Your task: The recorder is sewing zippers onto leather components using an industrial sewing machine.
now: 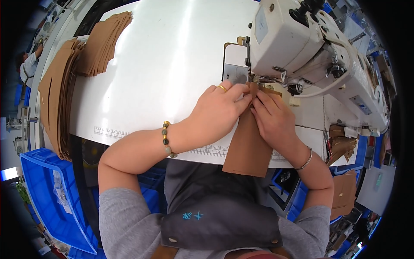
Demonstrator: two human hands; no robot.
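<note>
A flat brown piece of leather-like material (249, 149) runs from under the sewing machine's needle area toward me, its near end hanging past the table's front edge. Bent fingers of my left hand (220, 110) pinch its upper left part close to the presser foot. My right hand (274, 118) grips the same piece along its right side, fingertips near the left ones. The white sewing machine (289, 47) stands just beyond both hands. Its needle tip is hidden by my fingers and the machine's parts.
Stacked brown pieces (60, 99) lean at the table's left edge, beside a second stack (105, 43). A blue bin (56, 194) sits below left. More brown pieces (343, 144) lie at the right, above a brown panel (344, 194). A printed ruler lines the white table's (164, 56) front.
</note>
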